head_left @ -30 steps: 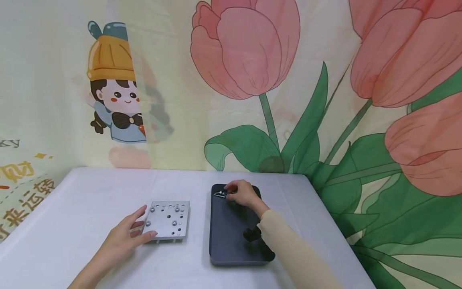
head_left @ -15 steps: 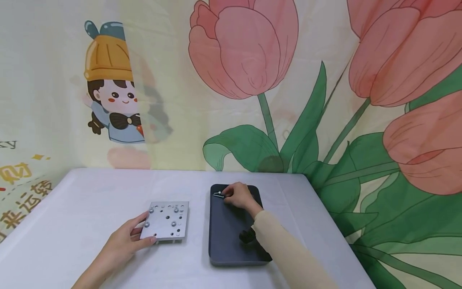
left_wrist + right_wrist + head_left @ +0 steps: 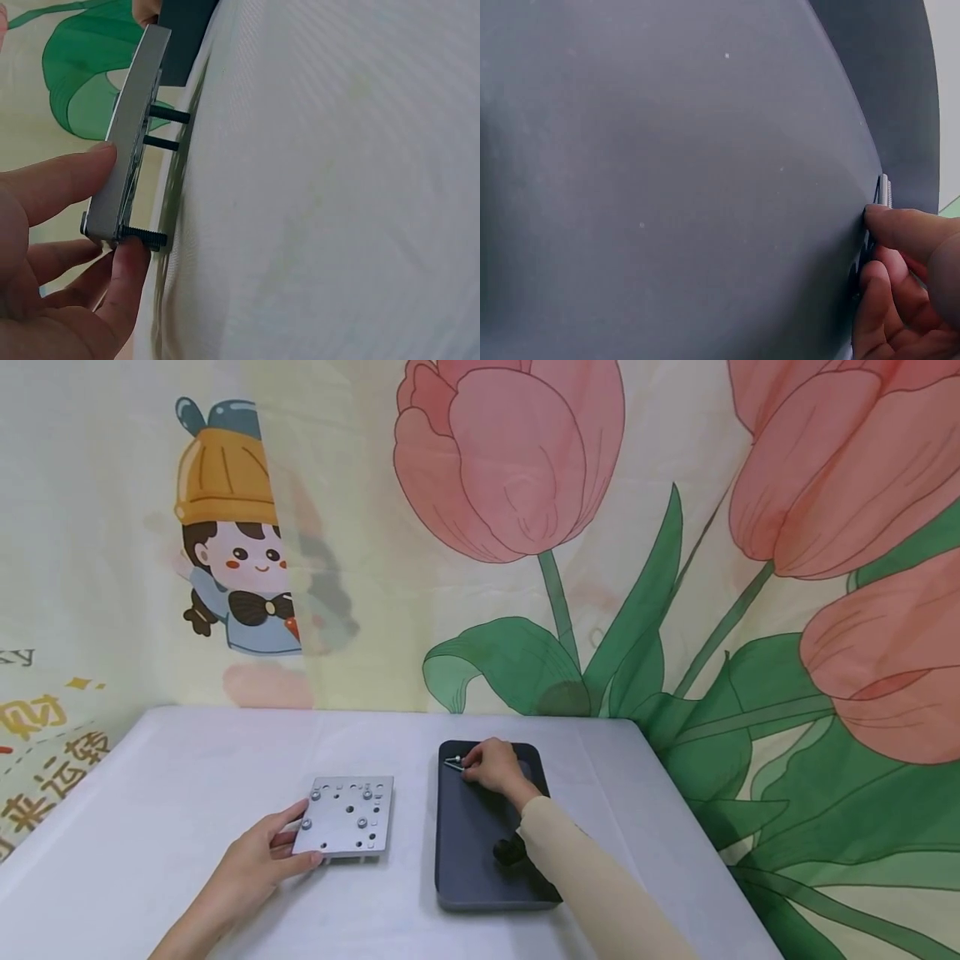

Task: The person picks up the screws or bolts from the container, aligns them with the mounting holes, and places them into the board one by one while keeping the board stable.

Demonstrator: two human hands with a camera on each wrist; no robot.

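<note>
A square silver metal plate (image 3: pixel 347 816) with holes and several screws lies on the white table (image 3: pixel 187 793); it stands on black posts (image 3: pixel 168 115). My left hand (image 3: pixel 258 858) grips its near left corner, thumb on top (image 3: pixel 67 174), fingers under the edge. My right hand (image 3: pixel 489 767) rests in the far end of a dark tray (image 3: pixel 472 852) and pinches a small silver screw (image 3: pixel 452 763); the fingertips (image 3: pixel 900 232) press against the screw (image 3: pixel 885 191).
A small black object (image 3: pixel 508 850) sits in the tray beside my right sleeve (image 3: pixel 585 877). A printed cloth with tulips and a cartoon child (image 3: pixel 232 535) hangs behind the table. The table's right edge lies just past the tray.
My left hand's thumb and fingers have closed on the plate's near left corner. My right hand shifted slightly left at the tray's far end, still on the screw.
</note>
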